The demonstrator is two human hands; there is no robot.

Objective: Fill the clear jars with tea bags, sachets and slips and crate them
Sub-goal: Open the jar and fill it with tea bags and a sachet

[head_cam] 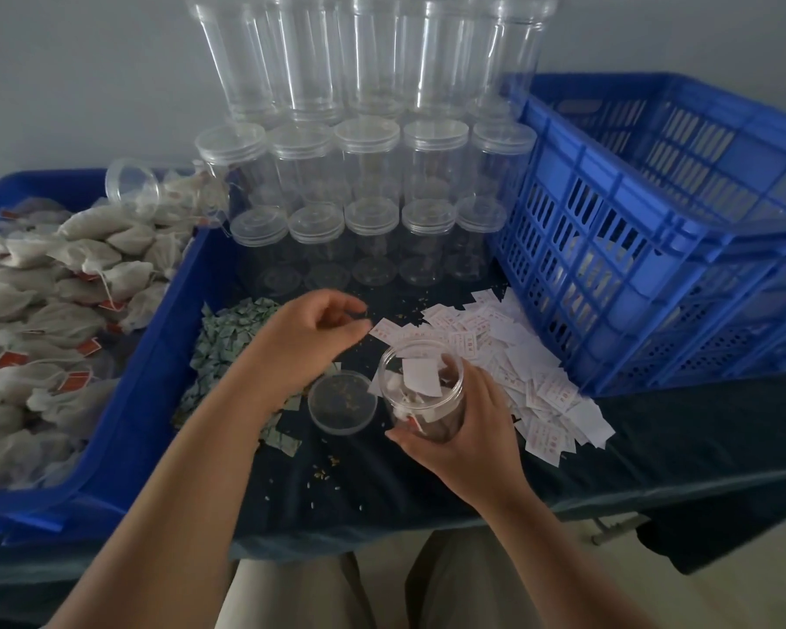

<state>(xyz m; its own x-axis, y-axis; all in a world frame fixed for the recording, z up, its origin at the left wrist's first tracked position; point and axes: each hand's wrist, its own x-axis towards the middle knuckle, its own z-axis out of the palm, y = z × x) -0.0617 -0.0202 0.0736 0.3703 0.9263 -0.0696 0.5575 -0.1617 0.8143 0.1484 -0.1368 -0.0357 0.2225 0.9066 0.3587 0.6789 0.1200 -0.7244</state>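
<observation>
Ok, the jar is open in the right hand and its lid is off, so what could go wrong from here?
The lid lies open side up with loose crumbs in it; capping may tip them into the jar. The jar is uncapped in the right hand, and the white slip near its mouth might slide out if it tips. The stacked empty jars behind stand tall; a careless reach could topple them.

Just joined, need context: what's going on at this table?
One person, mid-fill. The right hand grips an open clear jar already holding tea bags and a white slip. The left hand hovers near the green sachets, fingers loosely curled, empty. The jar's lid lies beside it; the blue crate waits at right.
</observation>
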